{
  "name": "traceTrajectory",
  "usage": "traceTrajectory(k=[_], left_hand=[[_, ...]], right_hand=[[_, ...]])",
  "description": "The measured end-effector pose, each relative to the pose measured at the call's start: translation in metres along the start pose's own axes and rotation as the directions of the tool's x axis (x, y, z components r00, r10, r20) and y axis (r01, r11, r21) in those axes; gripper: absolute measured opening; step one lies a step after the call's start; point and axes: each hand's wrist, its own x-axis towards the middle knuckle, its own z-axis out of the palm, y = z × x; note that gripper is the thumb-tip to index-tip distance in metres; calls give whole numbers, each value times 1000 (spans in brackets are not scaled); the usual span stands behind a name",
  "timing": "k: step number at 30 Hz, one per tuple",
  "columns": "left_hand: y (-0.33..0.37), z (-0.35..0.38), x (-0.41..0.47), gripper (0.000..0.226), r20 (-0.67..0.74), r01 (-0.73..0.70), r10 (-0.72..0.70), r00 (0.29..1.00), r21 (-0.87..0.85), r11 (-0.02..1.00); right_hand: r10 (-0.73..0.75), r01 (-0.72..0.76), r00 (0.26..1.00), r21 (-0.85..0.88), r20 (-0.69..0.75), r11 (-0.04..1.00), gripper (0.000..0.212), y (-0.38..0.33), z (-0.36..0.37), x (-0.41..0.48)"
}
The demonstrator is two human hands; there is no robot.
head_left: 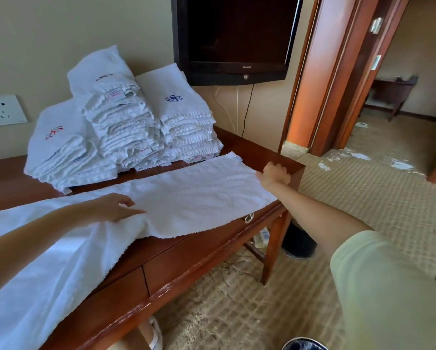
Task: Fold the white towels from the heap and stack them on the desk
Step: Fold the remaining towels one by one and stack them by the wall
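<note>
We pull the towel taut toward 3 o'clock, right hand gripping its end, left hand flat, smoothing.

The towel spread over the desk runs off the left and bottom edges. Under the desk, its leg half hides a dark bin.
</note>
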Motion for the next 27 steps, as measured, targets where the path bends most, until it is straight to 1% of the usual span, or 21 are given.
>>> traceTrajectory(k=[2, 3, 5, 6, 8, 9, 11, 13, 14, 15, 16, 18, 20, 22, 24, 25, 27], left_hand=[[-9, -2, -6, 41, 18, 16, -15, 1000, -79, 997], [-12, -3, -11, 46, 52, 25, -16, 999, -162, 986], [-19, -3, -22, 53, 115, 88, -47, 992, -386, 918], [-20, -2, -29, 50, 123, 107, -57, 991, -450, 887], [-21, -1, -42, 34, 83, 97, -65, 994, -487, 868], [-23, -1, -49, 28, 38, 77, -68, 997, -495, 866], [-34, -2, -63, 24, -26, 28, -48, 999, -504, 863], [-55, -6, -79, 13, -88, -50, 8, 996, -490, 871], [-68, -8, -88, 6, -132, -100, 43, 990, -459, 883], [-81, -11, -99, 9, -178, -141, 71, 981, -417, 898], [-92, -12, -112, 14, -227, -172, 93, 969, -357, 918], [-112, -10, -135, 20, -314, -222, 144, 939, -230, 948], [-129, -4, -157, 20, -343, -273, 207, 916, -158, 949], [-146, 4, -181, 11, -330, -321, 269, 905, -115, 940], [-161, 11, -204, 42, -300, -371, 356, 885, 6, 928], [-168, 15, -212, 57, -279, -395, 396, 875, 64, 917], [-176, 23, -224, 73, -244, -407, 425, 871, 123, 905]], right_hand=[[-90, 90, 996, -22, -21, 996, 38, -12, -5, -9], [-163, 163, 987, 12, -4, 987, 36, -23, -7, -16], [-333, 315, 939, 175, 85, 933, 34, -52, -10, -39], [-424, 372, 896, 297, 130, 879, 31, -70, -10, -56], [-604, 437, 774, 529, 191, 728, 26, -105, -10, -100], [-683, 455, 702, 610, 202, 648, 25, -122, -9, -124], [-796, 471, 568, 710, 210, 524, 25, -153, -11, -169], [-857, 474, 449, 746, 252, 467, 26, -175, -11, -200], [-867, 480, 406, 740, 290, 472, 28, -183, -12, -210], [-866, 508, 379, 709, 327, 490, 30, -190, -14, -216], [-859, 549, 365, 662, 358, 510, 31, -195, -16, -221], [-845, 591, 371, 605, 385, 534, 33, -203, -22, -229], [-839, 601, 404, 586, 365, 544, 32, -204, -25, -238], [-833, 648, 460, 525, 307, 551, 30, -202, -19, -247], [-838, 707, 503, 458, 210, 539, 30, -199, -7, -257], [-845, 736, 516, 433, 137, 520, 30, -198, -2, -263], [-854, 782, 520, 418, -26, 463, 30, -196, 5, -272]])
